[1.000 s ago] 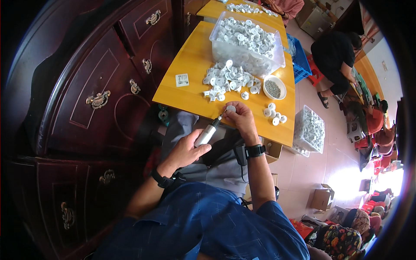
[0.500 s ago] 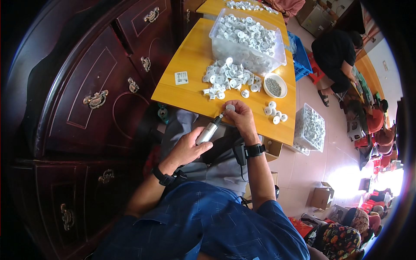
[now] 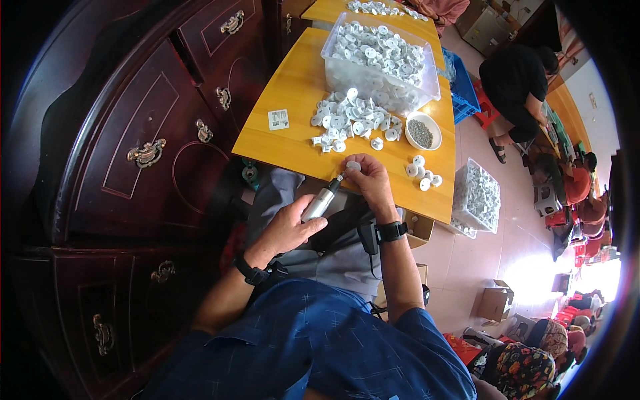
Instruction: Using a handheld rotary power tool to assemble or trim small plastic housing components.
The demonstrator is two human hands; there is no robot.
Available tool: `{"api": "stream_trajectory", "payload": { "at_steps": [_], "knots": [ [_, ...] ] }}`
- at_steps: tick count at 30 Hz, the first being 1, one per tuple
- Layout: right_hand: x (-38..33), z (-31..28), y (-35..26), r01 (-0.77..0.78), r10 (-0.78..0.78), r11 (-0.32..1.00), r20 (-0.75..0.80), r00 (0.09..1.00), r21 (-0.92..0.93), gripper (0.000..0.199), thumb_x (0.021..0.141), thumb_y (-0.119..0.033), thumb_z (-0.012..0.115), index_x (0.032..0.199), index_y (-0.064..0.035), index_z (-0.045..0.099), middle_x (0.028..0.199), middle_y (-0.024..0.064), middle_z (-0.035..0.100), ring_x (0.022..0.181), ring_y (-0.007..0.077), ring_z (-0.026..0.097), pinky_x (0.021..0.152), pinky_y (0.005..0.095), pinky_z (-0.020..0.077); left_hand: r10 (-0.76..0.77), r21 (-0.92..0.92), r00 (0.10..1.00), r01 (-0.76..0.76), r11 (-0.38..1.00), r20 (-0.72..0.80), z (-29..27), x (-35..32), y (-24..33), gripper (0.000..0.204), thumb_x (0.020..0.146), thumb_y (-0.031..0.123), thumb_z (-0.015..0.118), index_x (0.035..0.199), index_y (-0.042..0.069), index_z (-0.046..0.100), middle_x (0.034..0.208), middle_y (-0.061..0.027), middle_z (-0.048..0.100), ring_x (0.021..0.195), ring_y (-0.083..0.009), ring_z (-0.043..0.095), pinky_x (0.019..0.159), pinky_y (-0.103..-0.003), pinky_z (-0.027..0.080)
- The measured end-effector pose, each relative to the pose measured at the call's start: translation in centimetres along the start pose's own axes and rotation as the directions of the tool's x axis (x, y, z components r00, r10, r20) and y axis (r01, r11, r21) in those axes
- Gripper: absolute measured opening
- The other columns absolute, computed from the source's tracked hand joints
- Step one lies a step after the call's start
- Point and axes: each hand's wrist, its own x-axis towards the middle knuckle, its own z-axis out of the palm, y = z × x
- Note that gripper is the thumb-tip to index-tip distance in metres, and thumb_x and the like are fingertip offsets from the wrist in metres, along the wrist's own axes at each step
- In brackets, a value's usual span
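Note:
My left hand (image 3: 290,228) is wrapped round a silver and black electric screwdriver (image 3: 321,203), its tip slanting up and to the right. Between thumb and fingers, my right hand (image 3: 372,181) pinches a small round white plastic part (image 3: 353,165) at the table's near edge. The screwdriver's tip meets this part or lies very close to it; a screw there is too small to make out. Just beyond my hands, a heap of like white parts (image 3: 350,119) covers some of the yellow table (image 3: 280,93). A few finished-looking white pieces (image 3: 424,175) lie to the right.
A clear bin (image 3: 400,87) full of white parts stands on the table, beside a white bowl (image 3: 436,131) of small metal screws. A paper label (image 3: 279,120) lies at left. Dark wooden drawers (image 3: 127,147) border the left; another filled bin (image 3: 481,195) is on the floor. People sit at right.

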Motion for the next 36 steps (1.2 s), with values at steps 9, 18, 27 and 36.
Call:
{"api": "stream_trajectory", "payload": {
  "at_steps": [9,18,27,36],
  "knots": [
    [-0.2,0.0,0.3,0.036,-0.038,0.994,-0.016,0.999,-0.099,0.013,0.089,0.004,0.064,0.101,-0.0018,0.066,0.091,0.0003,0.068,0.081,0.0067,0.063,0.073,0.0205,0.0519,-0.048,-0.009,0.999,0.048,0.999,0.023,-0.1,0.1,0.0,0.044,0.094,0.028,0.068,0.125,0.002,0.052,0.078,-0.0035,0.06,0.053,-0.0087,0.055,0.049,-0.026,0.046],
    [-0.4,0.2,0.4,0.051,-0.054,0.996,-0.035,0.998,-0.078,0.014,0.09,0.005,0.062,0.101,-0.0013,0.066,0.093,0.0018,0.07,0.081,0.0072,0.064,0.072,0.0211,0.0523,-0.073,-0.182,0.994,0.086,0.98,0.08,-0.1,0.5,-0.1,0.036,0.095,0.024,0.064,0.121,0.001,0.053,0.075,-0.0008,0.057,0.05,-0.0067,0.051,0.046,-0.024,0.043],
    [-0.2,0.2,0.3,0.04,-0.043,0.992,-0.016,0.999,-0.121,0.013,0.09,0.005,0.063,0.101,-0.002,0.066,0.093,0.001,0.07,0.078,0.0062,0.064,0.069,0.0203,0.053,-0.112,-0.195,0.985,0.137,0.971,0.133,-0.5,0.6,0.2,0.037,0.098,0.025,0.063,0.125,0.002,0.052,0.079,-0.0019,0.06,0.056,-0.006,0.055,0.05,-0.022,0.046],
    [-0.6,-2.5,-1.6,0.052,-0.203,0.773,-0.17,0.964,-0.632,0.008,0.086,-0.009,0.07,0.093,-0.0071,0.074,0.095,0.0093,0.071,0.077,0.0215,0.07,0.068,0.0327,0.0555,-0.098,-0.208,0.981,0.132,0.969,0.169,-0.6,0.5,0.1,0.032,0.097,0.025,0.063,0.119,0.004,0.055,0.079,-0.0013,0.06,0.057,-0.0058,0.055,0.05,-0.021,0.046]
  ]
}}
